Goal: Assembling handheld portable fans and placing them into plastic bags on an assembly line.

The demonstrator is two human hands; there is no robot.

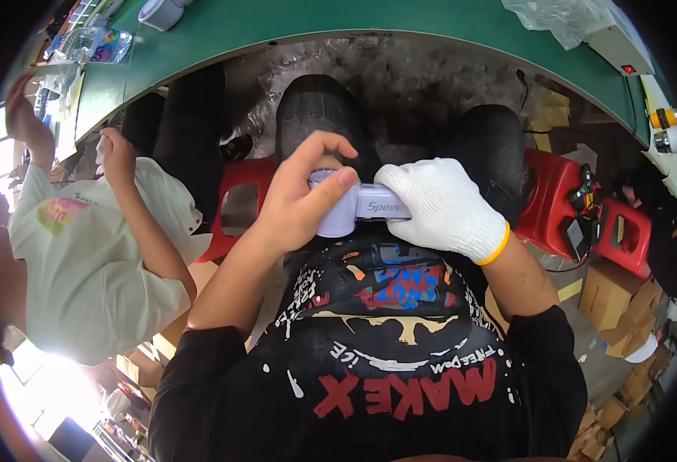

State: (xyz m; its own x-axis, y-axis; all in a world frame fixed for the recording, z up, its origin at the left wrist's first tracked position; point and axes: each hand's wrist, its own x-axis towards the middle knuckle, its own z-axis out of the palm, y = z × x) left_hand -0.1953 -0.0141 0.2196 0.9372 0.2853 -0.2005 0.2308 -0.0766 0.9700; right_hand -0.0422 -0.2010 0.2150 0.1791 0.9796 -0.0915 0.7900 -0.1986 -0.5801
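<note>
Above my lap I hold a pale lilac handheld device [338,215] with a drum-shaped head and a flat handle, much like a small hair dryer. My bare left hand [296,196] is wrapped round the head from the left, thumb across it and index finger curved over the far side. In a white knit glove with a yellow cuff, my right hand [442,204] grips the handle, which points to the right. Its fingers hide the handle's end.
The green table [292,17] curves across the far side, bearing another pale round part [161,13], clear plastic bags [558,19] and a white box with a red switch [621,50]. Red stools [546,204] stand at right. A co-worker in a pale shirt [107,269] sits close on my left.
</note>
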